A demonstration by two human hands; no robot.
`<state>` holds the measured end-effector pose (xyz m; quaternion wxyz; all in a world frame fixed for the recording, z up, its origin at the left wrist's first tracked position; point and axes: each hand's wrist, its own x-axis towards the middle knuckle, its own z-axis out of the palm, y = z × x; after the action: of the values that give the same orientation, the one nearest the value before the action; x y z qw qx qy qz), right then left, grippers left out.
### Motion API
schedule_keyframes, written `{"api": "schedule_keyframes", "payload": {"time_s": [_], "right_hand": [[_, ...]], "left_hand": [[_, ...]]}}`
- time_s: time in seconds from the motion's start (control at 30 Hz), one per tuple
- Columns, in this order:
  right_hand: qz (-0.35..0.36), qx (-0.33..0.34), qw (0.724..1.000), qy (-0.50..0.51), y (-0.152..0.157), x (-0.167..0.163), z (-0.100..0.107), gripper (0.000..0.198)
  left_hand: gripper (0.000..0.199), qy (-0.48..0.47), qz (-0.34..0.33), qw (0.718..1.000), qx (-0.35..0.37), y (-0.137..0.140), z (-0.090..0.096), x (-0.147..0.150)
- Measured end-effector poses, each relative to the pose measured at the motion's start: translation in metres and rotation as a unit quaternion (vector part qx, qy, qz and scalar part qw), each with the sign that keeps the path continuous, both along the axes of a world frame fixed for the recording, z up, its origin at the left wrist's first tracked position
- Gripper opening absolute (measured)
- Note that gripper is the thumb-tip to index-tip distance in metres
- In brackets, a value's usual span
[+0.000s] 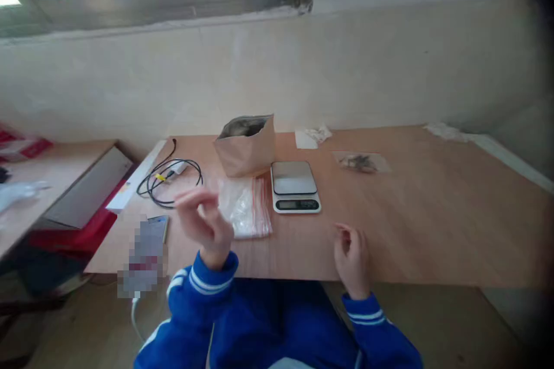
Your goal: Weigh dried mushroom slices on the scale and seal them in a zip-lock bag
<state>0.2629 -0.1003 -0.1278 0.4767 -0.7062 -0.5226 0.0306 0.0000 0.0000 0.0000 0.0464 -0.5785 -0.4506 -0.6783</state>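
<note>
My left hand (pixel 205 222) is raised over the front left of the table, slightly blurred, fingers loosely bent and nothing visible in them. Just right of it lies a stack of clear zip bags (pixel 246 207) with red seal strips. My right hand (pixel 352 256) rests near the front edge, loosely curled with a gap between thumb and fingers; I see nothing held. Between the hands, farther back, sits a white kitchen scale (pixel 295 184) with a bare metal plate. Behind the bags, a brown paper pouch (pixel 247 153) stands with its top open; its contents are dim.
A filled clear bag (pixel 361 162) lies at the back right, near crumpled white paper (pixel 318 135). On the left are a coiled black cable (pixel 151 184) and a phone (pixel 145 253), partly pixelated, with a white cord. A wall and window stand behind the table (pixel 433 213).
</note>
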Motion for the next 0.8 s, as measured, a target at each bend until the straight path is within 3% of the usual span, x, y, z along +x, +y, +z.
{"api": "schedule_keyframes", "payload": {"time_s": [0.03,0.17,0.37,0.47,0.63,0.7,0.8], "right_hand": [[0.001,-0.002,1.000,-0.002,-0.001,0.000,0.001,0.020],[0.002,-0.006,1.000,-0.004,-0.004,0.000,0.003,0.020],[0.006,0.001,1.000,0.001,-0.004,-0.001,0.005,0.019],[0.022,0.001,1.000,0.004,-0.002,-0.002,0.006,0.019],[0.114,-0.021,0.993,-0.036,0.013,-0.011,0.016,0.026],[0.140,-0.016,0.989,-0.051,0.023,-0.017,0.029,0.028],[0.160,0.018,0.985,-0.064,0.043,-0.024,0.065,0.029]], "left_hand": [[0.020,-0.007,0.009,0.999,-0.045,0.018,-0.004,0.002],[0.079,-0.004,0.018,0.992,-0.121,0.082,-0.028,0.001],[0.101,-0.007,-0.151,0.970,-0.189,0.138,-0.062,-0.020],[0.099,-0.027,-0.230,0.948,-0.218,0.145,-0.070,-0.019],[0.060,-0.079,-0.257,0.931,-0.247,0.141,-0.084,-0.009],[0.053,-0.085,-0.245,0.935,-0.242,0.139,-0.092,-0.008],[0.056,-0.082,-0.255,0.936,-0.230,0.137,-0.103,-0.009]]}}
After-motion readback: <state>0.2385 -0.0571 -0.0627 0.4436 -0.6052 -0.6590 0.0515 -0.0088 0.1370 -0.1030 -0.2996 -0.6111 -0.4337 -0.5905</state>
